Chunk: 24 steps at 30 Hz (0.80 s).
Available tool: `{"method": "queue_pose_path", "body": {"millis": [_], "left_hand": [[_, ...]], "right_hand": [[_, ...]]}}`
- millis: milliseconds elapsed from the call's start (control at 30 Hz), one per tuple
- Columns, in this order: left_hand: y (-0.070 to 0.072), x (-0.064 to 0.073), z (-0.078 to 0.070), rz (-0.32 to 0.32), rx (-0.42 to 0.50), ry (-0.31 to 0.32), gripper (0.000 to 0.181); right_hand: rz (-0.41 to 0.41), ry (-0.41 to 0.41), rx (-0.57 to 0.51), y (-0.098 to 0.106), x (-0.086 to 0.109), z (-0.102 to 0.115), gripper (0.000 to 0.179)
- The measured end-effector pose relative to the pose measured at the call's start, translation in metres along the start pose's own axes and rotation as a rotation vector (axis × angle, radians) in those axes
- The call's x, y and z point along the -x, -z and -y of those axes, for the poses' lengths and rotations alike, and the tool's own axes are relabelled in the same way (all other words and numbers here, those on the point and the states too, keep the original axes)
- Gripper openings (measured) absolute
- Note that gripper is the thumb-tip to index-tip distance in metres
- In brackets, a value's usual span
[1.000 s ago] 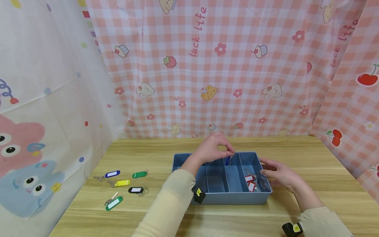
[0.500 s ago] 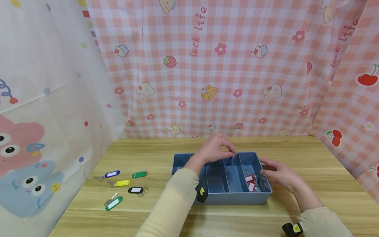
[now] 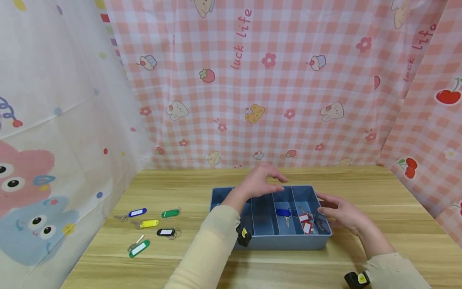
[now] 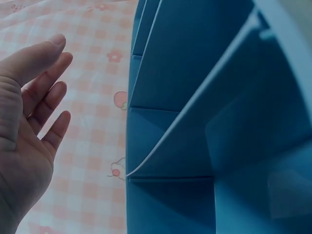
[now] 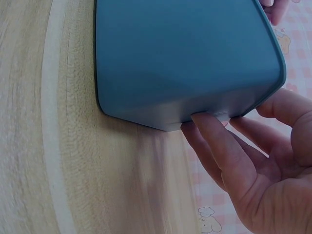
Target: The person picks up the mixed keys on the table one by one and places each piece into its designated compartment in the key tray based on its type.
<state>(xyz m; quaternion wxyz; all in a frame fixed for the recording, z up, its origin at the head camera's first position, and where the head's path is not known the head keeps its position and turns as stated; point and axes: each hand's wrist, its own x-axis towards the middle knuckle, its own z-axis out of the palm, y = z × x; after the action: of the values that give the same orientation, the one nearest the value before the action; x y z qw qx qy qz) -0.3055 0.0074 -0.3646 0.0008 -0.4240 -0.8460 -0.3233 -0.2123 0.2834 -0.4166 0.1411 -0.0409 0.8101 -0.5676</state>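
Note:
My left hand hovers over the back of the blue-grey divided box, thumb and fingers spread apart and holding nothing. In the left wrist view this hand appears beside the dividers, clear of the box wall. Below it, a key with a blue tag lies in the compartment second from the right. Several keys with red tags lie in the rightmost compartment. My right hand grips the box's right end, thumb at the rim; in the right wrist view its fingers touch the outer wall.
On the wooden table to the left lie more tagged keys: blue, yellow, black and green ones. A pink checked cloth hangs behind the table.
My left hand has let go of the key with the blue tag, which dropped into the second compartment from the right. Its fingers have spread. The right hand stays put.

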Motion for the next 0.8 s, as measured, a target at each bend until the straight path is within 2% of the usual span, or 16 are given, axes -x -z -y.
{"method": "queue_pose_path", "body": {"millis": [267, 800], "left_hand": [[0.010, 0.006, -0.007, 0.014, -0.014, -0.054, 0.028], [0.021, 0.027, -0.010, -0.016, 0.006, -0.040, 0.045]], "right_hand": [[0.001, 0.002, 0.004, 0.001, 0.000, -0.001, 0.065], [0.003, 0.003, 0.004, 0.000, -0.001, 0.000, 0.066]]}}
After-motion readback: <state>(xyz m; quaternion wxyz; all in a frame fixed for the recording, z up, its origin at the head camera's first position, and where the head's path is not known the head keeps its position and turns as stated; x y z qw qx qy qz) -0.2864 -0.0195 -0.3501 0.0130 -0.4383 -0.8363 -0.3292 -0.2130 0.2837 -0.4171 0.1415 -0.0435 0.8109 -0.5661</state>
